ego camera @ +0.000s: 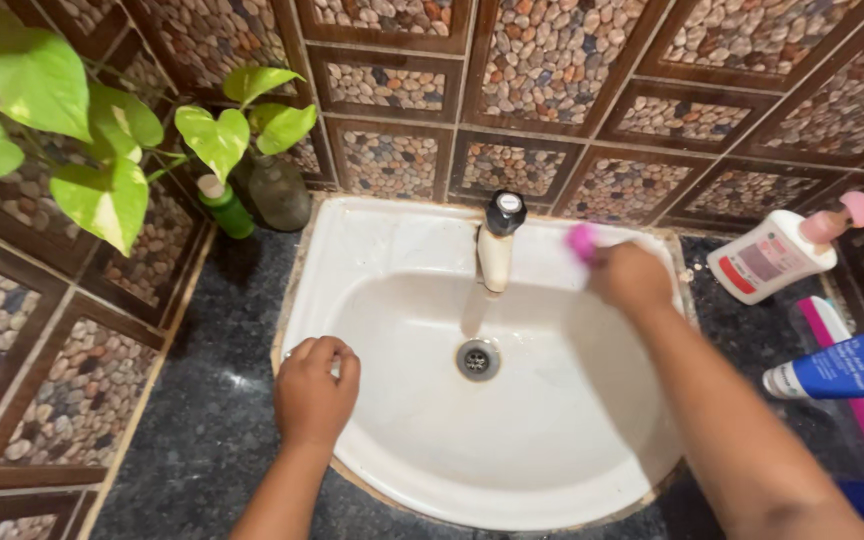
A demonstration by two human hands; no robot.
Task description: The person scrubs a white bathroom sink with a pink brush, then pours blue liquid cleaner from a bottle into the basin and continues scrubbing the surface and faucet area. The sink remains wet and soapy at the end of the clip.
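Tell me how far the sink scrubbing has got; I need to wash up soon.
Under way, by the look of it. The right hand holds a pink scrubber at the back ledge beside the tap, while the left hand grips the sink rim. The bowl looks mostly white, but faint marks show near the drain. No water is running.

Two bare forearms, left grip (314,392), right grip (632,277), no sleeves, rings or watch
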